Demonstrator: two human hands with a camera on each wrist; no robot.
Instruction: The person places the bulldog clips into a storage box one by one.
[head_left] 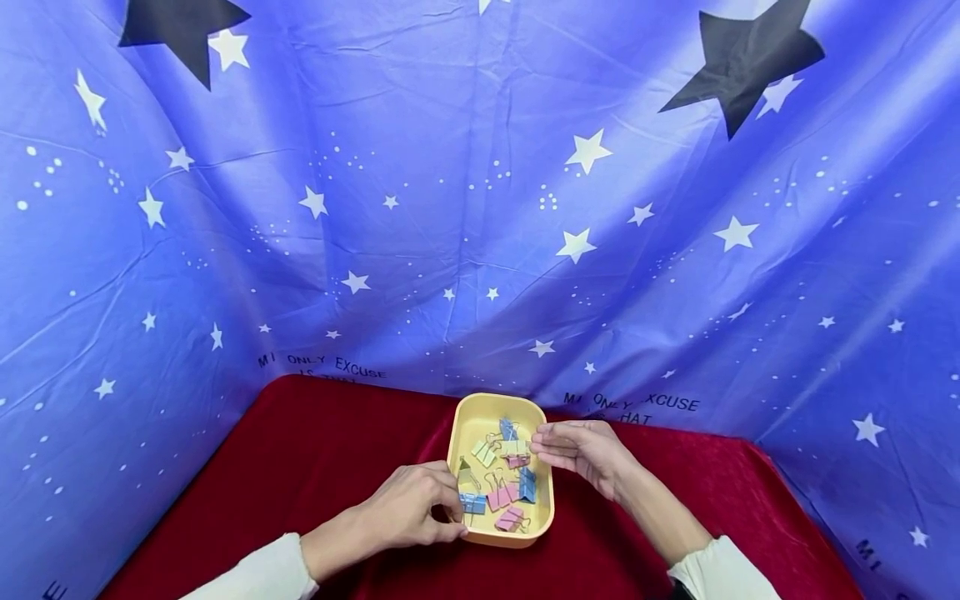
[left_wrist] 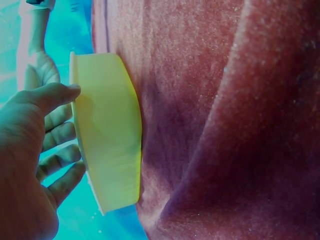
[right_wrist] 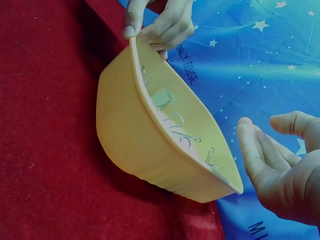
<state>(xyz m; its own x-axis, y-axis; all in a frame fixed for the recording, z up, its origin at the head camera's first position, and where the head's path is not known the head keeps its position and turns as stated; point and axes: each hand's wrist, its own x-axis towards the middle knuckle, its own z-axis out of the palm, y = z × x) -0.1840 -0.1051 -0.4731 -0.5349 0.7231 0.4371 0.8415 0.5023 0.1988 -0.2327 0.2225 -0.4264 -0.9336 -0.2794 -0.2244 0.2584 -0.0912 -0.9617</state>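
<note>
A yellow plastic box [head_left: 459, 417] with rounded corners stands on the red cloth and holds several coloured binder clips [head_left: 502, 496], pink, blue, pale yellow and green. My left hand [head_left: 416, 504] grips its near left rim, thumb outside and fingers reaching over the edge, as the left wrist view also shows. My right hand [head_left: 588, 454] is at the far right rim, fingers extended and fingertips just above the edge. In the right wrist view that hand [right_wrist: 280, 170] has nothing between thumb and fingers. A blue binder clip [head_left: 527, 485] leans on the right inner wall.
Dark red velvet cloth [head_left: 315, 450] covers the table, with folds around the box. Behind and at both sides hangs a blue curtain [head_left: 450, 208] printed with stars and lettering; it meets the table's back edge close behind the box.
</note>
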